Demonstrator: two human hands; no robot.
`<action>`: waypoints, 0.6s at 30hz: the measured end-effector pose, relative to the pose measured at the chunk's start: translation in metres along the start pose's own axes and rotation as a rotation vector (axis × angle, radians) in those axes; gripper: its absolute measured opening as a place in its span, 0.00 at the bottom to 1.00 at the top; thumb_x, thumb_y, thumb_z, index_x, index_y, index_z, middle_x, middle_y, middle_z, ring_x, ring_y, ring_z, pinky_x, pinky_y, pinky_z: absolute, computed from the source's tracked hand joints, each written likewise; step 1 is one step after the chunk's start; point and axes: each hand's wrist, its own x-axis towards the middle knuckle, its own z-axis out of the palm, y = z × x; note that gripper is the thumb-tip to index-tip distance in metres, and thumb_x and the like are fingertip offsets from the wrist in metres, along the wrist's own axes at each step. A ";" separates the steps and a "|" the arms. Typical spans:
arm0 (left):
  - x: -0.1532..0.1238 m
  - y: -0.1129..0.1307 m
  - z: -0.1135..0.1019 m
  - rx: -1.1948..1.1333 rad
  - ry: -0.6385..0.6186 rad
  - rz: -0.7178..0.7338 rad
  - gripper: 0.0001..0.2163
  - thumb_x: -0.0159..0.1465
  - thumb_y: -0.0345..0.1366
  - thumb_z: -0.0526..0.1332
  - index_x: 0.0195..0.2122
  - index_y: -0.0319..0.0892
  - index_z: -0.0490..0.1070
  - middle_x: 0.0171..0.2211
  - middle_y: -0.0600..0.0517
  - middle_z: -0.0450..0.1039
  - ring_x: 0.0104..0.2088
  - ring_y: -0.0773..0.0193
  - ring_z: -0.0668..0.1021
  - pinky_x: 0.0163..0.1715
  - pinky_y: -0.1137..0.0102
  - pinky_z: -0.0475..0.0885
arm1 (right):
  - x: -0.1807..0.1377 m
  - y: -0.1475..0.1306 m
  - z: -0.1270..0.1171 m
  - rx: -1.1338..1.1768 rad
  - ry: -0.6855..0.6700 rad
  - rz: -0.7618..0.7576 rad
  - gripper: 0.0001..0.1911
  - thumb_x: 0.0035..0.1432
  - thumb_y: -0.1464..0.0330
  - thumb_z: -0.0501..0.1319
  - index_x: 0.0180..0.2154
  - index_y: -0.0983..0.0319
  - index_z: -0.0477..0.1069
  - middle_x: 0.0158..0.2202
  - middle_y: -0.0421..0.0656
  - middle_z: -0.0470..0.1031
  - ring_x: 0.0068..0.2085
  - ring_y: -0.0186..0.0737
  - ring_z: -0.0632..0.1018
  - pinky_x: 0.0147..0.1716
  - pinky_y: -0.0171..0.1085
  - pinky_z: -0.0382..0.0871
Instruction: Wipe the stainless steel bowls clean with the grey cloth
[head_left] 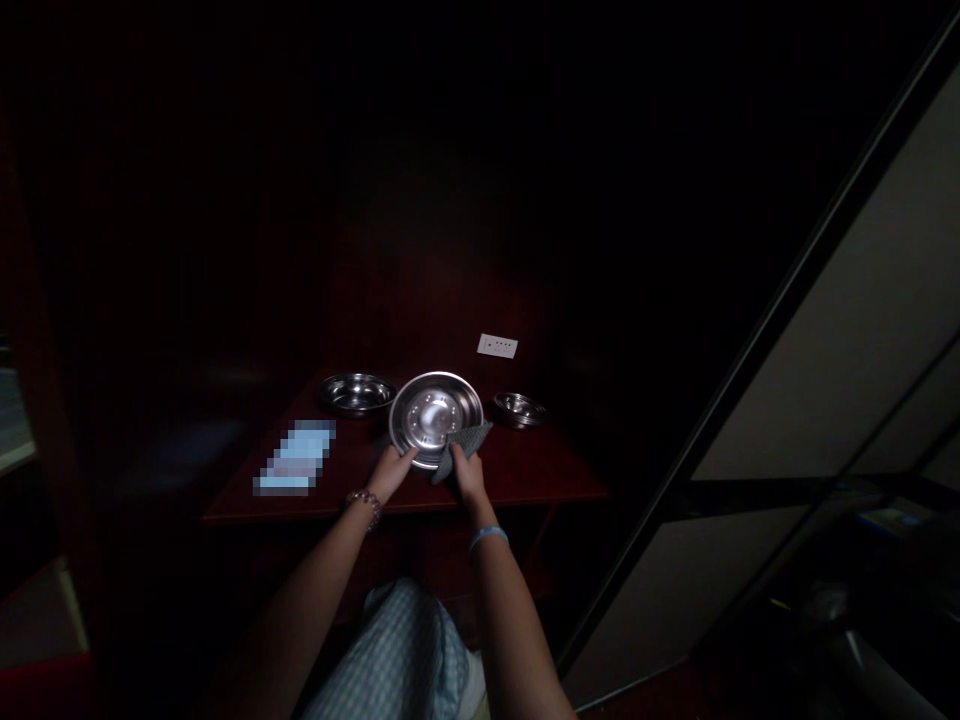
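Note:
A shiny metal bowl (435, 412) is held up above the front of the dark red table, tilted so that its inside faces me. My left hand (392, 472) grips its lower left rim, thumb over the edge. At the lower right rim, my right hand (466, 468) is closed on a grey cloth (471, 438), which it presses against the bowl. The cloth covers part of the rim there, and the fingers under the bowl are hidden.
On the red table (525, 470), another metal bowl (358, 396) stands at the back left. Smaller metal bowls (519, 409), seemingly stacked, are at the right. A pixelated bright patch (296, 458) lies at the left. A white socket plate (497, 346) is on the back wall.

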 end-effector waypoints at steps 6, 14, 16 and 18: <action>-0.002 0.005 -0.001 -0.008 -0.005 -0.029 0.15 0.63 0.37 0.58 0.45 0.36 0.80 0.46 0.41 0.83 0.57 0.50 0.79 0.61 0.60 0.69 | 0.000 -0.001 0.000 0.013 -0.003 -0.001 0.25 0.56 0.53 0.61 0.46 0.64 0.82 0.47 0.51 0.84 0.52 0.52 0.82 0.53 0.40 0.72; -0.002 0.003 -0.001 -0.012 -0.007 -0.030 0.16 0.63 0.36 0.57 0.47 0.37 0.80 0.49 0.41 0.82 0.59 0.53 0.78 0.61 0.63 0.68 | -0.001 -0.001 0.000 0.021 0.001 -0.011 0.25 0.56 0.53 0.61 0.45 0.65 0.82 0.46 0.52 0.84 0.51 0.54 0.82 0.52 0.42 0.72; -0.001 0.002 -0.001 -0.007 -0.008 -0.036 0.16 0.63 0.36 0.57 0.46 0.37 0.80 0.49 0.41 0.82 0.58 0.53 0.78 0.61 0.63 0.69 | -0.001 -0.001 0.000 0.011 -0.001 -0.006 0.25 0.56 0.53 0.61 0.44 0.65 0.82 0.46 0.52 0.84 0.51 0.54 0.82 0.52 0.41 0.72; -0.001 0.002 -0.001 -0.007 -0.006 -0.044 0.15 0.63 0.36 0.57 0.46 0.36 0.80 0.50 0.40 0.82 0.57 0.52 0.79 0.61 0.62 0.69 | -0.001 -0.002 0.000 0.006 -0.004 -0.001 0.26 0.56 0.53 0.61 0.45 0.65 0.81 0.47 0.51 0.84 0.52 0.53 0.82 0.52 0.41 0.72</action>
